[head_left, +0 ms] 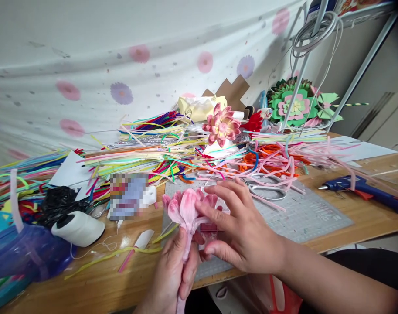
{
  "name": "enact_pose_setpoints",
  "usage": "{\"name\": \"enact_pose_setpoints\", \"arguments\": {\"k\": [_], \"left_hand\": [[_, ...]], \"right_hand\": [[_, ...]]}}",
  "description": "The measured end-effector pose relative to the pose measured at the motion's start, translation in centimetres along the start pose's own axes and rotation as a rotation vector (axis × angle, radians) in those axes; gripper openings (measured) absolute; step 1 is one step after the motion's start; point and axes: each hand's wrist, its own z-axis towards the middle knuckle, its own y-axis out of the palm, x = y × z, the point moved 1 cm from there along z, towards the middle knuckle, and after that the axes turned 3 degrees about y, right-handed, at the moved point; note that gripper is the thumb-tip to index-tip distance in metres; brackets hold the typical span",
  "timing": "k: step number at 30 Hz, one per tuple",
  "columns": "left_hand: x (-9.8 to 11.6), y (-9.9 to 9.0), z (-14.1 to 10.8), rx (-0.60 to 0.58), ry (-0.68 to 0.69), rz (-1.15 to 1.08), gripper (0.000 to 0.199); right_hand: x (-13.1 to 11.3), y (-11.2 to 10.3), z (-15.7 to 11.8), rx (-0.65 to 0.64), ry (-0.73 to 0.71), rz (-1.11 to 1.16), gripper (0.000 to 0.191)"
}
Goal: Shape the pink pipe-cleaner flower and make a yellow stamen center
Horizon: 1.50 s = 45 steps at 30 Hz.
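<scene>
A pink and white flower (188, 208) with rounded petals stands upright on a pale pink stem near the bottom middle. My left hand (177, 266) is wrapped round that stem, just below the petals. At the flower's right side, my right hand (239, 226) has its fingers spread, the fingertips at the petals; whether they press on them cannot be made out. Behind the hands lies a small case with dark pink compartments (209, 231), partly hidden, on the grey cutting mat (311, 213).
Heaps of coloured pipe cleaners (136, 155) run along the back, with a finished pink flower (222, 125) on top. Scissors (267, 187) lie on the mat. A blue glue gun (365, 189) is at right; a thread spool (78, 229) and purple container (25, 250) are at left.
</scene>
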Motion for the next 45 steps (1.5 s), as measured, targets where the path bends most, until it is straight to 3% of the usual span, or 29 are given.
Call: {"name": "enact_pose_setpoints", "arguments": {"k": [3,7,12,17,20,25,30,34,40,45], "left_hand": [[-0.1,0.3,0.0,0.007,0.001,0.023,0.062],[0.2,0.6,0.1,0.036,0.032,0.060,0.055],[1.3,0.9,0.2,0.039,0.079,0.238,0.059],[2.7,0.7,0.4,0.218,0.355,0.394,0.042],[3.7,0.2,0.5,0.258,0.530,0.485,0.038],[6.0,-0.5,0.9,0.142,0.702,0.598,0.040],[8.6,-0.4,1.8,0.081,0.697,0.746,0.048],[10.1,-0.3,3.2,0.037,0.776,0.771,0.047],[11.7,-0.2,5.6,-0.092,0.846,0.629,0.035],[11.3,-2.0,7.9,-0.066,0.930,0.699,0.025]], "right_hand": [[0.0,-0.2,0.1,0.011,0.027,0.002,0.063],[-0.1,-0.4,0.2,0.003,0.021,0.011,0.058],[0.4,-1.3,1.0,0.085,0.072,0.137,0.050],[0.9,-2.4,1.5,0.223,0.150,0.375,0.029],[0.9,-2.8,2.0,0.236,0.158,0.461,0.026],[1.4,-3.7,2.5,0.335,0.058,0.224,0.016],[1.6,-4.4,2.8,0.402,-0.155,-0.118,0.018],[1.6,-3.9,3.8,0.432,-0.188,-0.126,0.011],[2.9,-3.0,5.3,0.490,-0.191,-0.219,0.009],[3.4,-1.1,5.4,0.437,-0.141,-0.150,0.010]]}}
